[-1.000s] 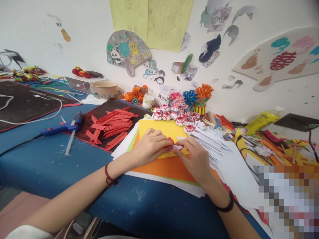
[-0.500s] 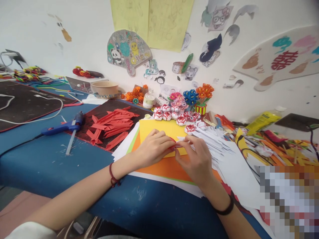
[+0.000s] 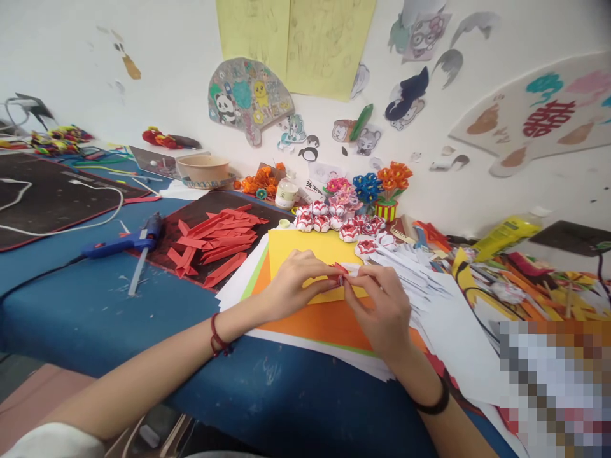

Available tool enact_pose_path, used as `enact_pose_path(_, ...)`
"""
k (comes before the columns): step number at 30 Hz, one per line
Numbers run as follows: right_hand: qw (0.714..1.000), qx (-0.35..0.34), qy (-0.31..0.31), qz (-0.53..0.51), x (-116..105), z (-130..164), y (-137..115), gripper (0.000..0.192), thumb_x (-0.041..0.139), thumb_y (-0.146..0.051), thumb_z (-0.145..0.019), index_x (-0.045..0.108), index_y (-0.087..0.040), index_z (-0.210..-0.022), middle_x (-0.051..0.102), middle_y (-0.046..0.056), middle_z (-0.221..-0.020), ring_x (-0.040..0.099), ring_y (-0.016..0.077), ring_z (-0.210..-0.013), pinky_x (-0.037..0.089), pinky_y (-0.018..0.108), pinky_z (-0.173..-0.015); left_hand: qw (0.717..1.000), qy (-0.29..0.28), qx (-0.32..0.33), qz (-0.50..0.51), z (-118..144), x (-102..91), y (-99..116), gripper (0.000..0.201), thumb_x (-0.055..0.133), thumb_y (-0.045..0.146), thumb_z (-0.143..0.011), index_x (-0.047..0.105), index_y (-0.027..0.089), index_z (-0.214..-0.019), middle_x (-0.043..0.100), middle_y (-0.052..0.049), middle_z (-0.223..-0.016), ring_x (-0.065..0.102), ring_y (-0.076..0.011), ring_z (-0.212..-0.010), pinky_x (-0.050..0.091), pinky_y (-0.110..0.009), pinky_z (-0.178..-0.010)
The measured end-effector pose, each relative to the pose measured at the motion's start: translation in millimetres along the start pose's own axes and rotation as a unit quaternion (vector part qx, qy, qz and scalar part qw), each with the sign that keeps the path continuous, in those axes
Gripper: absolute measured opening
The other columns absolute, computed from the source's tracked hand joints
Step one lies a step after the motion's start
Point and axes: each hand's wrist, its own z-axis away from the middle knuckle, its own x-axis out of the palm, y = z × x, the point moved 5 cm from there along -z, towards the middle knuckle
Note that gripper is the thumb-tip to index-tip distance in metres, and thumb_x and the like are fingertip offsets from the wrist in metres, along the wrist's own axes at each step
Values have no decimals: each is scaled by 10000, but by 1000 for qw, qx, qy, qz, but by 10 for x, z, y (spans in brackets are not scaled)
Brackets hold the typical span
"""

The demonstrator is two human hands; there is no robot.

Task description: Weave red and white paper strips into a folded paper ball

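My left hand [image 3: 298,285] and my right hand [image 3: 383,308] meet over a stack of coloured sheets. Between their fingertips is a small folded red and white paper piece [image 3: 338,268], mostly covered by the fingers. Both hands are closed in a pinch on it. Under them lie a yellow sheet [image 3: 281,245] and an orange sheet [image 3: 324,327]. Folded red paper strips [image 3: 222,235] are piled to the left of my left hand. Beyond the hands stand several red and white folded paper balls [image 3: 349,230], and folded white paper strips [image 3: 405,277] lie beside my right hand.
A blue hot glue gun [image 3: 121,243] with its cord lies at the left on the blue table [image 3: 71,312]. Behind stand a bowl [image 3: 203,168], a clear bottle [image 3: 286,192] and paper flowers [image 3: 366,187]. Paper scraps and a yellow bottle [image 3: 506,236] crowd the right side.
The fingers have shifted slightly around the folded paper piece, and more of its red part shows above them. The view has moved a little; the other things stay in place.
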Motion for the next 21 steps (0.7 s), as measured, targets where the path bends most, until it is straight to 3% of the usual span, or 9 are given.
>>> enact_pose_path(21,997,37,-21,-68,41,25,25,127,596,-110,-887,600,-225,-834,673,28,-788,634,180,-778,505,313,-689,1000,15,-4,-1,-7,-56,46,233,549,372,-979,724,222,-1003,757,-30,-922,602,-167,-816,395,-336,-788)
